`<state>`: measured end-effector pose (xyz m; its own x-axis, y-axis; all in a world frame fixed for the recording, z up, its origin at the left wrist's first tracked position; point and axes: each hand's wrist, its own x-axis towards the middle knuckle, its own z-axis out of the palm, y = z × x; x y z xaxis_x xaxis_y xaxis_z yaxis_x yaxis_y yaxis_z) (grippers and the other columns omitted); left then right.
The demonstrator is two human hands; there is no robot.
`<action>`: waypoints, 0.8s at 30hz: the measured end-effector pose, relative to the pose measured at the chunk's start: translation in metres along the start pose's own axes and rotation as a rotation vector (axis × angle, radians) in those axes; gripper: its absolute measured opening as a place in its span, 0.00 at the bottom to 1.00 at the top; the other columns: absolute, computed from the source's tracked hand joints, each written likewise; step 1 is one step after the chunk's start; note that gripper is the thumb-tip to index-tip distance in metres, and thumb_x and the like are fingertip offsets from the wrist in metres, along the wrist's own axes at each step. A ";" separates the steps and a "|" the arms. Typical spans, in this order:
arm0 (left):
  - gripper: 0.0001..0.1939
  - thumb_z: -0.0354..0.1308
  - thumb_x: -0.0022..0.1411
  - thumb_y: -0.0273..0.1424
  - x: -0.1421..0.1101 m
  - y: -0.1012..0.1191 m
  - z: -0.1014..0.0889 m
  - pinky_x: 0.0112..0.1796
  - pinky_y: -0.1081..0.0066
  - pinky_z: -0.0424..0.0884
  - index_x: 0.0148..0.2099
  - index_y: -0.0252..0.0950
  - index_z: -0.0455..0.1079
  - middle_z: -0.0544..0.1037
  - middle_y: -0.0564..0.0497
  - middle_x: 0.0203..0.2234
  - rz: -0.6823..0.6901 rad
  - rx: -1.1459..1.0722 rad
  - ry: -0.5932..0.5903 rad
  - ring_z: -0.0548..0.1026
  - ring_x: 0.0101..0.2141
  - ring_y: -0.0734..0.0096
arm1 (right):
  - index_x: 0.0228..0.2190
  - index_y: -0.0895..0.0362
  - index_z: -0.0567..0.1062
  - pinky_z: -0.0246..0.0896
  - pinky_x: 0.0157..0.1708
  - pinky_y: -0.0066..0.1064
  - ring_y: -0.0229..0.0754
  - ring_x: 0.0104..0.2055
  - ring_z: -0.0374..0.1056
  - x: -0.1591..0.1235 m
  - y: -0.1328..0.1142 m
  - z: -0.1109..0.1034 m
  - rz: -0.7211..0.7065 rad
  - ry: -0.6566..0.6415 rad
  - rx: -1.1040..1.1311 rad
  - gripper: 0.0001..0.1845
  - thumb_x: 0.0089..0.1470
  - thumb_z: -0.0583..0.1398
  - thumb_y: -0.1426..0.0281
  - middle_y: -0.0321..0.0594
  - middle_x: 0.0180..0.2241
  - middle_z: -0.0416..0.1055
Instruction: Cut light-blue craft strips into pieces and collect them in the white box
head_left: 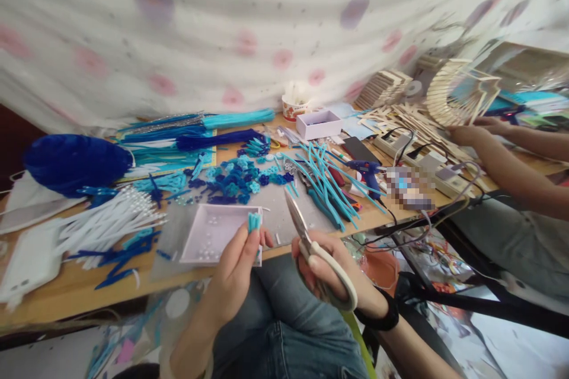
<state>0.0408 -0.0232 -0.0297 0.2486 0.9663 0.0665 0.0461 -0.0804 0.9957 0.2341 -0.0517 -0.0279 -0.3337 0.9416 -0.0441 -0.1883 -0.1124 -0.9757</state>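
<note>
My left hand (237, 266) pinches a short bundle of light-blue pipe cleaners (254, 222), its cut ends pointing up, in front of a shallow white box lid (222, 211) with small white beads inside. In my right hand (324, 266) is a pair of scissors (326, 263) with pale handles. The blades look closed and point up and away, apart from the bundle. Beyond the hands lie long light-blue pipe cleaners (317, 169) across teal-handled pliers (323, 208). Blue and turquoise pipe-cleaner flowers (237, 176) form a pile behind the lid.
White bead-tipped stems (106, 222), a white phone (33, 260) and a dark-blue fuzzy oval (77, 163) lie left. A blue glue gun (367, 172) and a power strip (422, 166) with cords are right. Farther right, another person's arms (502, 148) reach toward a wooden-stick structure (460, 92).
</note>
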 end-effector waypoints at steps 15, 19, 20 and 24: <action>0.15 0.74 0.49 0.40 0.007 0.017 0.043 0.44 0.68 0.74 0.32 0.38 0.74 0.81 0.51 0.42 -0.366 -0.946 0.120 0.79 0.42 0.65 | 0.33 0.54 0.71 0.66 0.22 0.26 0.36 0.23 0.70 0.022 -0.003 0.040 -0.071 0.433 0.202 0.24 0.36 0.75 0.65 0.35 0.32 0.79; 0.19 0.68 0.54 0.48 0.005 0.004 0.046 0.45 0.62 0.74 0.37 0.37 0.75 0.82 0.48 0.39 -0.272 -0.676 0.189 0.79 0.44 0.57 | 0.34 0.54 0.70 0.67 0.22 0.28 0.37 0.23 0.71 0.023 -0.002 0.037 -0.029 0.504 0.213 0.23 0.40 0.74 0.62 0.38 0.32 0.80; 0.20 0.65 0.57 0.49 0.005 0.001 0.045 0.46 0.62 0.74 0.38 0.37 0.76 0.82 0.47 0.39 -0.247 -0.562 0.217 0.79 0.45 0.56 | 0.35 0.54 0.70 0.67 0.23 0.28 0.39 0.23 0.71 0.023 -0.002 0.036 -0.024 0.509 0.206 0.23 0.40 0.74 0.62 0.38 0.30 0.80; 0.19 0.61 0.63 0.47 0.003 -0.006 0.036 0.49 0.65 0.71 0.41 0.35 0.78 0.82 0.45 0.42 -0.152 -0.131 0.295 0.77 0.49 0.56 | 0.33 0.55 0.71 0.66 0.25 0.29 0.41 0.26 0.72 0.022 -0.001 0.036 -0.035 0.558 0.156 0.22 0.40 0.74 0.62 0.37 0.27 0.80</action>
<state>0.0765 -0.0284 -0.0382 -0.0421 0.9953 -0.0868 -0.0679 0.0838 0.9942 0.1938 -0.0424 -0.0207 0.2047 0.9657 -0.1600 -0.3386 -0.0835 -0.9372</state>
